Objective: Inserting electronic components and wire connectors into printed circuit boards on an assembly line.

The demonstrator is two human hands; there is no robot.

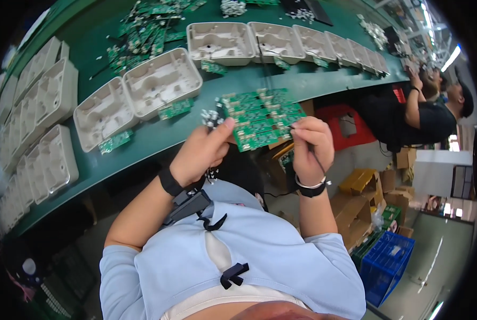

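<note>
A green circuit board panel [255, 124], made up of several small boards, is held up in front of me off the table's near edge. My left hand [209, 148] grips its left edge with the thumb on top. Small white connectors on dark wires [210, 118] stick out beside that thumb, and more hang below the hand. My right hand [313, 143] is closed in a pinch at the panel's right edge. Between its fingers is a thin dark wire [318, 160] that runs down along the palm toward the wrist. Where the wire's tip meets the board is too small to tell.
Light grey plastic housings [162, 80] line the green table [158, 140], several with a small board [175, 109] beside them. More housings [54, 96] stack at left. Boards [147, 34] pile at the back. At right are a red stool [338, 114], cartons, a blue crate [387, 261] and seated people.
</note>
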